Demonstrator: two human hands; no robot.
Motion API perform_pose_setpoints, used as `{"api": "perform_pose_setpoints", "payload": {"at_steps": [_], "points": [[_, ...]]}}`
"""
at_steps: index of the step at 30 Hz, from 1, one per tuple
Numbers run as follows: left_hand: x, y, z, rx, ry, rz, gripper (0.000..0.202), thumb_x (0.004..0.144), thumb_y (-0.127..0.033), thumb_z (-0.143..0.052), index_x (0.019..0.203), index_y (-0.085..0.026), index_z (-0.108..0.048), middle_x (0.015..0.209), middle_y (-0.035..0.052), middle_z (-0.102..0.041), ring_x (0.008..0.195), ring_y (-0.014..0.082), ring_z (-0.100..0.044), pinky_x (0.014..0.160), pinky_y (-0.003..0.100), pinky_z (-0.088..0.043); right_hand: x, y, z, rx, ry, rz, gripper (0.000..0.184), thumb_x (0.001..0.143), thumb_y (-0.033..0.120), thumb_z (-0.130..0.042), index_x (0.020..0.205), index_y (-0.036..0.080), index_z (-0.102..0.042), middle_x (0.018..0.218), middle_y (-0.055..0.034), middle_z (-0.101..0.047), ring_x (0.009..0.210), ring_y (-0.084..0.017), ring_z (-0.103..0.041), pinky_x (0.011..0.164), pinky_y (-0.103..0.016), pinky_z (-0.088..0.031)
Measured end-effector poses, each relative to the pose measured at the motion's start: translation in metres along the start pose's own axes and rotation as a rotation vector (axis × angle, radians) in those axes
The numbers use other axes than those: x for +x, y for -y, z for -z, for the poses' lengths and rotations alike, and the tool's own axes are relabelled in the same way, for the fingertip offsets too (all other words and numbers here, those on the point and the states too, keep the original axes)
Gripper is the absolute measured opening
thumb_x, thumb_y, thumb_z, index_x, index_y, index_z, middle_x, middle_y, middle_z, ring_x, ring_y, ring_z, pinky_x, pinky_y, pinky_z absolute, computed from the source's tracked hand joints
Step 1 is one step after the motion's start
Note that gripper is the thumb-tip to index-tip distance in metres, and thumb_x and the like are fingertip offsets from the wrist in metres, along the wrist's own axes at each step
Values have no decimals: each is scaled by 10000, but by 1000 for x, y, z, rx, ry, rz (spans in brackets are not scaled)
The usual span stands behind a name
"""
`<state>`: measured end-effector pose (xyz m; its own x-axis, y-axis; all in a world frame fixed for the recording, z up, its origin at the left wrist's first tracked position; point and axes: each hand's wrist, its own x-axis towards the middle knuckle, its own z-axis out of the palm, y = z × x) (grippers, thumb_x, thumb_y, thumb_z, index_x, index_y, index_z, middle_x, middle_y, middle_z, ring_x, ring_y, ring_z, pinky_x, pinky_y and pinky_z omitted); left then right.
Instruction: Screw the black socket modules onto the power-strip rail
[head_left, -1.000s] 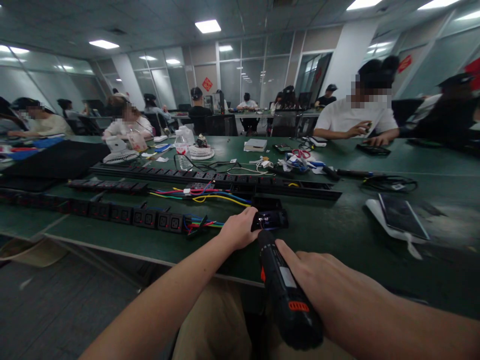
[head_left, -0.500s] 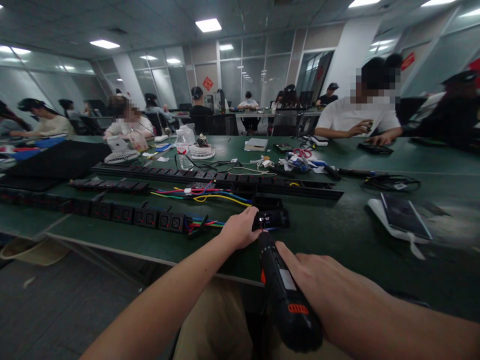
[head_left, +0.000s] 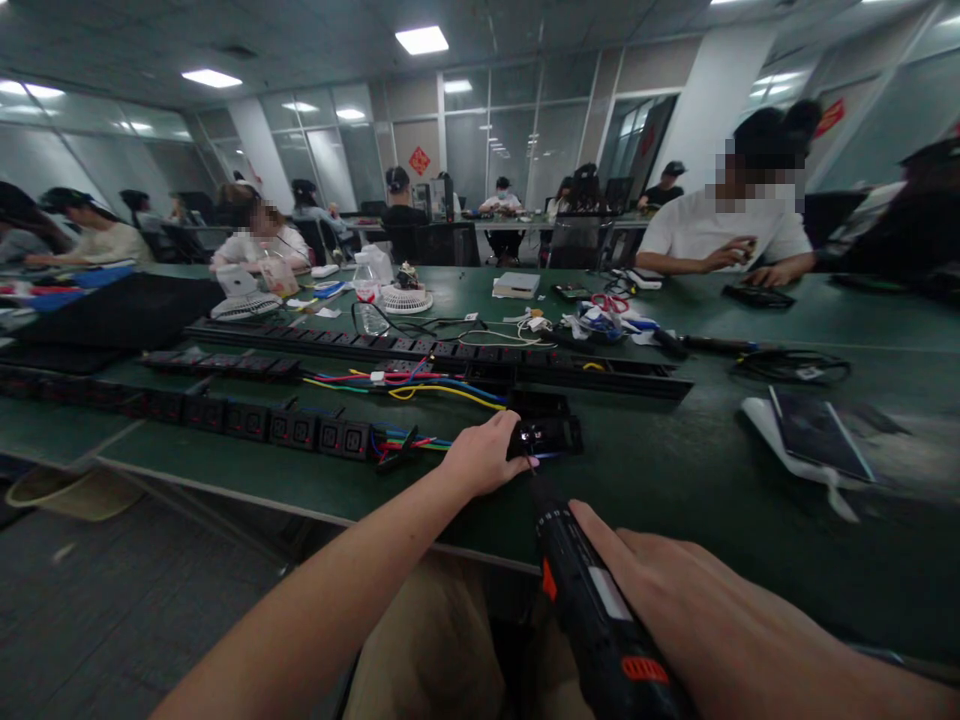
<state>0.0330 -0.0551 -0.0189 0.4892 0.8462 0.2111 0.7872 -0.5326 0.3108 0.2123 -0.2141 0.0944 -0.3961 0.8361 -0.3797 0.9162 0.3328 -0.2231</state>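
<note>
My left hand (head_left: 487,456) grips the left end of a small black housing (head_left: 553,434) lying on the green table. Its thumb and fingers are closed around that end, and some metal contacts show inside. My right hand (head_left: 660,580) is wrapped round a black and orange electric screwdriver (head_left: 592,600), whose tip points at the housing near my left thumb. Whether the tip touches is too small to tell. Coloured wires (head_left: 431,440) run from the housing's side toward a row of black socket modules (head_left: 285,430) on the left. Yellow and blue wires (head_left: 442,393) lie just behind.
Behind the wires stretches a long black power strip channel (head_left: 450,352). A water bottle (head_left: 367,295), a white fan part (head_left: 406,300) and a bundle of cables (head_left: 600,318) stand farther back. A tablet-like panel (head_left: 817,435) lies at right. A co-worker (head_left: 724,230) sits opposite.
My right hand has drawn the electric screwdriver back and down to the right, away from the housing. My left hand stays on the housing. The view has shifted slightly.
</note>
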Motion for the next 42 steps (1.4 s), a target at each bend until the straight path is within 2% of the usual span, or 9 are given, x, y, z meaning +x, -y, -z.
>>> {"api": "perform_pose_setpoints", "payload": {"at_steps": [7, 12, 18, 21, 25, 30, 36, 42], "points": [[0, 1, -3, 4, -18, -6, 514, 846, -537, -646, 1207, -254, -414, 1235, 49, -591, 1031, 280, -662, 859, 370, -535, -11, 4, 12, -23, -20, -30, 859, 705, -22, -621, 1504, 176, -373, 1276, -170, -550, 1125, -346, -555, 990, -487, -483], [-1, 3, -5, 12, -22, -13, 523, 855, -539, -633, 1225, -247, -406, 1217, 60, -592, 1028, 277, -662, 856, 369, -534, -15, -2, 8, 6, 6, -63, 966, 648, -41, -635, 1531, 180, -312, 1255, -164, -562, 1119, -356, -554, 984, -480, -485], [-1, 2, -5, 29, -19, -17, 526, 867, -525, -622, 1247, -234, -404, 1257, 76, -574, 1043, 277, -656, 864, 372, -535, -19, -20, 3, 57, -102, 3, 933, 671, 24, -660, 1522, 191, -315, 1220, -150, -574, 1121, -361, -553, 981, -445, -476], [-1, 2, -4, 29, -25, -17, 512, 867, -519, -626, 1234, -233, -412, 1239, 70, -586, 1036, 279, -658, 848, 369, -540, -18, -21, 5, 74, -130, 18, 889, 677, 44, -668, 1499, 180, -355, 1172, -143, -594, 1088, -360, -571, 956, -432, -489], [-1, 2, -4, 23, -27, -21, 507, 858, -520, -638, 1219, -239, -419, 1239, 57, -589, 1015, 276, -665, 839, 367, -545, -17, -12, 11, 70, -114, -1, 819, 686, 47, -658, 1450, 194, -402, 1128, -124, -617, 1026, -322, -603, 918, -404, -510], [-1, 2, -3, 19, -18, -28, 494, 866, -523, -626, 1218, -247, -418, 1251, 52, -582, 1027, 278, -662, 838, 382, -548, -13, -11, 14, 48, -41, -26, 919, 681, 22, -688, 1502, 189, -311, 1184, -134, -585, 1089, -343, -563, 939, -405, -492], [-1, 2, -3, 11, -10, -19, 489, 871, -512, -624, 1225, -243, -420, 1263, 52, -583, 1047, 282, -655, 851, 375, -545, -5, -15, 13, 35, -49, -27, 936, 704, 3, -709, 1517, 188, -283, 1179, -128, -582, 1095, -335, -560, 962, -383, -472], [0, 2, -3, 9, 2, -14, 478, 871, -520, -622, 1211, -248, -424, 1258, 56, -585, 1054, 279, -655, 860, 363, -536, 2, -17, 7, 63, -51, -24, 851, 742, 9, -670, 1501, 186, -326, 1166, -126, -592, 1081, -325, -573, 949, -386, -485]]}}
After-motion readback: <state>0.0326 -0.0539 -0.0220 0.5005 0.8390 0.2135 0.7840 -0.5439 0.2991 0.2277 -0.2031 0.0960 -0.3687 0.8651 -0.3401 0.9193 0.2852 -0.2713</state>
